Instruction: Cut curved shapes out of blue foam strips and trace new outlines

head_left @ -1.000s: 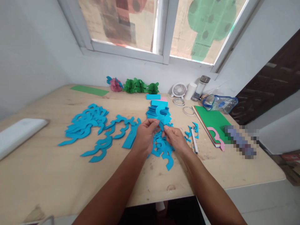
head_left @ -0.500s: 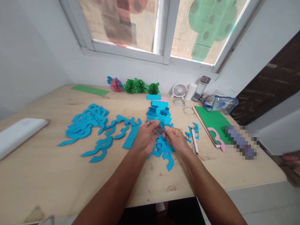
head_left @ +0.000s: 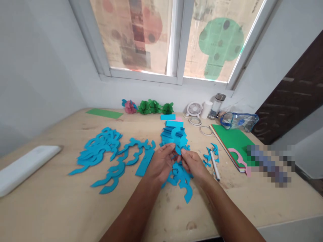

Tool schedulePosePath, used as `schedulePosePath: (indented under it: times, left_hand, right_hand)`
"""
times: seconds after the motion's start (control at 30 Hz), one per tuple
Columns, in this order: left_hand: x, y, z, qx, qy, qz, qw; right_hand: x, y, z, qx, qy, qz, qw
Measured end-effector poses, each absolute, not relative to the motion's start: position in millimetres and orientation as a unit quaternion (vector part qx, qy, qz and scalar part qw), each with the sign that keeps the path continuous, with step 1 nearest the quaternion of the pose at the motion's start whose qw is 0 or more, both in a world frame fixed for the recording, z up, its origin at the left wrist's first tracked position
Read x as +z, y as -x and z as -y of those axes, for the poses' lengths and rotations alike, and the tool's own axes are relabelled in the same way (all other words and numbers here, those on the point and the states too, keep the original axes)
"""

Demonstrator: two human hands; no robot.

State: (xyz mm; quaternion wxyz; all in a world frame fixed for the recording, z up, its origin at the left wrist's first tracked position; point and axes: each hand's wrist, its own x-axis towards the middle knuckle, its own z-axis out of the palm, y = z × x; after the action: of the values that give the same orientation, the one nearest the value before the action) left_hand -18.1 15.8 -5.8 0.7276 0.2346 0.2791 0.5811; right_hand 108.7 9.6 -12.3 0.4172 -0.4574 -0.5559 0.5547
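Between my two hands is a curved blue paper cutout (head_left: 177, 134), raised above the other blue paper. My left hand (head_left: 164, 159) pinches its left side, and the fingers of my right hand (head_left: 193, 162) close on its lower right edge. Behind it lies a stack of blue paper pieces (head_left: 168, 135). Below my hands spreads a heap of wavy blue cutouts (head_left: 185, 183). A flat blue paper strip (head_left: 144, 164) rests just left of my left hand. Further left are a wavy blue chain of cutouts (head_left: 120, 166) and a larger blue pile (head_left: 101, 146).
Blue scraps (head_left: 208, 156) and a white pen (head_left: 215, 165) lie right of my hands. Green sheets (head_left: 233, 141) carry a pink cutout (head_left: 237, 154). Along the wall stand green paper puffs (head_left: 153, 106), a small fan (head_left: 194, 109) and a bottle (head_left: 217, 106). A white case (head_left: 27, 168) sits far left.
The camera view has tilted up, so everything sits lower in the picture. Both hands stay together on the curved blue cutout, with slight finger movement.
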Motion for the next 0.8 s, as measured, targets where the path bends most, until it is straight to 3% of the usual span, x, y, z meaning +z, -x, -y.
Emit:
schedulePosePath:
  times: [0.2, 0.47, 0.8]
  left_hand:
    - [-1.8, 21.0, -15.0, 0.558, -0.219, -0.276, 0.751]
    - [2.1, 13.1, -10.6, 0.605, -0.176, -0.297, 0.718]
    - [-1.9, 6.1, -8.7, 0.63, -0.14, -0.284, 0.709]
  right_hand:
    - [-10.7, -108.2, -8.8, 0.556, 0.45, 0.563, 0.415]
    - [-24.4, -109.4, -10.8, 0.446, 0.475, 0.607, 0.454]
    - [-24.4, -108.1, -10.3, 0.403, 0.487, 0.622, 0.463]
